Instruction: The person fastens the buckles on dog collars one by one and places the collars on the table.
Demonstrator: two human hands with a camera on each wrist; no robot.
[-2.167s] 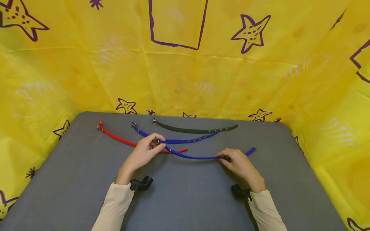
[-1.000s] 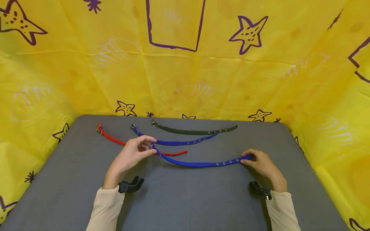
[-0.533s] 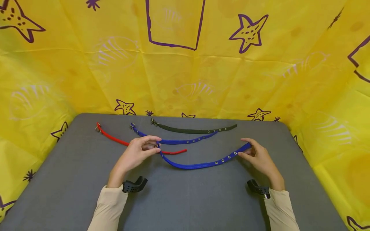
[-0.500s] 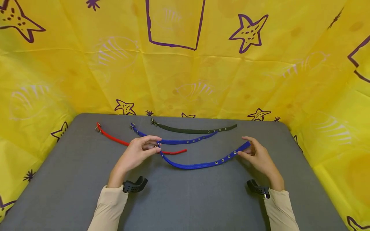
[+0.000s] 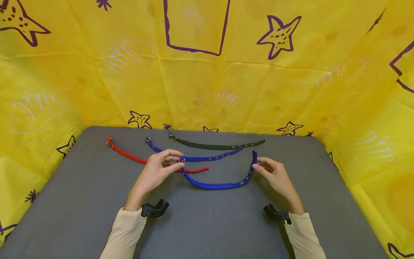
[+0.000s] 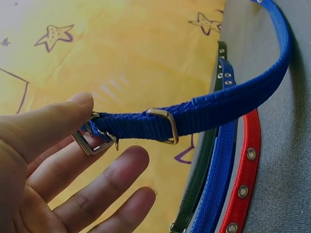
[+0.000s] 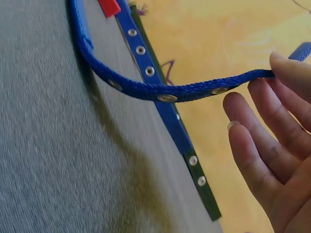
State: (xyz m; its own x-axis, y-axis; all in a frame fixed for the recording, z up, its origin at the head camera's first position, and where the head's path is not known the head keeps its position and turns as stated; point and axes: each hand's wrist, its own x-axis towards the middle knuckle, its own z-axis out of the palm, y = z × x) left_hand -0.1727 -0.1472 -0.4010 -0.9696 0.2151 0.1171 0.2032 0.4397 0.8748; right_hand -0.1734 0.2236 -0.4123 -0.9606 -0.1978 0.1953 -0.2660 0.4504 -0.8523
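Note:
A blue collar (image 5: 213, 186) with metal eyelets hangs in a U between both hands, its middle sagging low over the grey table. My left hand (image 5: 160, 169) pinches its buckle end; in the left wrist view the silver buckle (image 6: 90, 143) sits between thumb and fingers, with a metal keeper loop (image 6: 165, 126) further along the strap. My right hand (image 5: 275, 176) pinches the eyelet end between thumb and forefinger, and the strap tip (image 5: 254, 155) points up past the fingers. In the right wrist view the other fingers are spread below the strap (image 7: 194, 93).
Behind the hands lie a red collar (image 5: 127, 155), a second blue collar (image 5: 203, 158) and a dark green collar (image 5: 210, 146) on the grey table (image 5: 207, 226). The left hand overlaps the red one. Yellow patterned cloth (image 5: 200, 90) rises around the table's back and sides.
First the right hand slid outward to the strap's end, straightening the collar. Since then it has come back left and raised the tip, bending the strap into a deeper U. The left hand shifted slightly right.

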